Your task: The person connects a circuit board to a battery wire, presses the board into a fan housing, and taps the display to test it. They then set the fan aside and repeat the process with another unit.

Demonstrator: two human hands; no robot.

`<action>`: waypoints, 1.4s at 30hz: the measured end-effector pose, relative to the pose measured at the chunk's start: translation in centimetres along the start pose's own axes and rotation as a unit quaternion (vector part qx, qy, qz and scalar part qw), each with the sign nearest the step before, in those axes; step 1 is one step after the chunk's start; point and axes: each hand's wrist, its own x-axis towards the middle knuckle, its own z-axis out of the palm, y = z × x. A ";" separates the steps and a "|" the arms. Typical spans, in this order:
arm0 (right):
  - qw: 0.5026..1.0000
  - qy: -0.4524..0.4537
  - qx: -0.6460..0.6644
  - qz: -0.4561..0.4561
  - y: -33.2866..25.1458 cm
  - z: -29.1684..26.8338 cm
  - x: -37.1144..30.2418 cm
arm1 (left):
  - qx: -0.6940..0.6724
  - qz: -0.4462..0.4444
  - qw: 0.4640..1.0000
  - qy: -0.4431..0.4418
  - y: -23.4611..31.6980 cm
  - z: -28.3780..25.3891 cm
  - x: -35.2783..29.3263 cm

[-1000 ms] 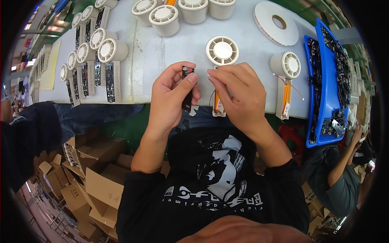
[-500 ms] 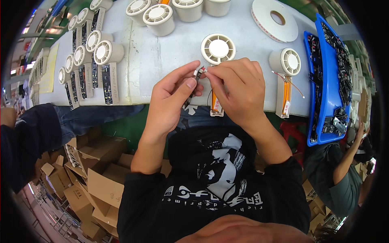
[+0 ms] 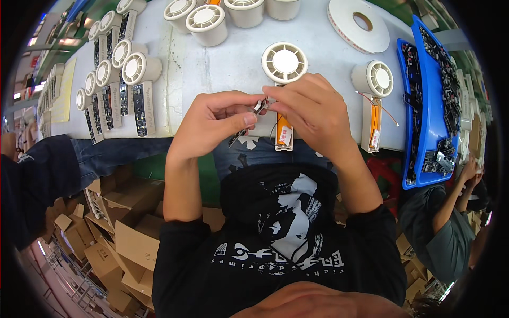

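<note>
My left hand (image 3: 214,122) grips a narrow black circuit board (image 3: 245,123), held tilted over the table's near edge. My right hand (image 3: 313,114) pinches a small wire end against the board's upper tip. Thin wires run from there to a cream handheld fan body (image 3: 285,63) lying on the white table (image 3: 222,69), its round grille up and an orange battery (image 3: 284,131) showing in its open handle, partly hidden by my right hand.
A second open fan (image 3: 373,82) with orange battery lies to the right. A blue tray (image 3: 424,106) holds several black circuit boards. A roll of white tape (image 3: 359,24) sits far right. Rows of fans (image 3: 127,69) with boards lie at left. Another person's arm (image 3: 456,196) is at lower right. Cardboard boxes (image 3: 122,233) lie below.
My left hand has turned the board from upright to a tilt and rolled more palm-down. My right hand closed in from beside the board onto its upper tip.
</note>
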 end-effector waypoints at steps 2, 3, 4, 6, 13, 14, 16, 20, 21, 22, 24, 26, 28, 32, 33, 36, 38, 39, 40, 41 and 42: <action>1.000 -0.012 -0.004 -0.018 0.3 -0.3 -0.1 | 0.003 0.005 1.000 -0.024 -0.3 -0.5 0.2; 0.999 -0.024 -0.010 -0.035 0.6 -0.5 -0.2 | 0.003 0.008 0.999 -0.038 -0.4 -0.6 0.3; 0.998 -0.037 -0.016 -0.052 0.8 -0.6 -0.2 | 0.003 0.007 0.999 -0.040 -0.4 -0.5 0.4; 0.998 -0.035 -0.012 -0.049 1.1 -0.5 -0.3 | 0.027 0.018 0.999 -0.043 -0.4 -0.4 0.5; 0.999 -0.032 -0.005 -0.020 0.5 -1.0 -0.3 | 0.031 0.036 0.998 -0.029 -0.7 0.0 0.7; 1.000 -0.024 -0.009 -0.002 0.1 -1.1 -0.4 | 0.001 0.030 1.000 -0.005 -0.8 0.3 0.8; 0.999 -0.008 -0.018 0.036 -0.9 -1.6 -0.5 | -0.031 0.022 0.999 0.017 -1.0 0.3 0.7; 0.989 -0.134 -0.049 0.030 -1.7 -3.6 -0.6 | -0.103 0.022 0.994 0.026 -1.0 -0.3 0.5; 0.989 -0.135 -0.049 0.030 -1.7 -3.6 -0.6 | -0.109 0.012 0.994 0.028 -1.0 -0.3 0.7; 0.987 -0.146 -0.059 0.028 -1.7 -3.6 -0.7 | -0.115 0.003 0.993 0.030 -0.9 -0.3 0.8; 0.982 -0.167 -0.082 0.025 -1.6 -3.6 -0.7 | -0.120 -0.005 0.992 0.030 -0.8 -0.3 0.9; 0.982 -0.167 -0.080 0.031 -1.4 -4.0 -0.7 | -0.129 0.001 0.991 0.036 -1.0 -0.2 0.8; 0.981 -0.170 -0.077 0.046 -1.2 -4.3 -0.6 | -0.132 0.005 0.990 0.040 -1.2 -0.1 0.7; 0.997 -0.032 0.045 0.054 -0.6 -2.8 -0.2 | -0.114 0.011 0.992 0.043 -1.2 0.3 0.6; 0.997 -0.032 0.044 0.053 -0.7 -2.3 -0.1 | -0.109 0.008 0.993 0.043 -1.1 0.6 0.5; 0.966 0.060 0.172 0.181 -1.1 -0.5 0.0 | -0.098 0.001 0.994 0.043 -0.9 1.2 0.6; 0.961 0.074 0.167 0.208 -1.8 0.1 0.5 | -0.099 0.022 0.994 0.043 -1.1 1.5 0.8; 0.955 0.087 0.162 0.234 -2.1 0.3 0.7 | -0.100 0.033 0.994 0.043 -1.2 1.5 0.9; 0.948 0.100 0.156 0.260 -2.3 0.4 0.7 | -0.100 0.033 0.993 0.044 -1.3 1.5 0.9; 0.948 0.099 0.157 0.260 -2.0 0.4 0.7 | -0.102 0.039 0.993 0.044 -1.4 1.5 0.9; 0.974 0.088 0.095 0.184 -1.5 0.5 0.7 | -0.103 0.045 0.993 0.044 -1.5 1.5 1.0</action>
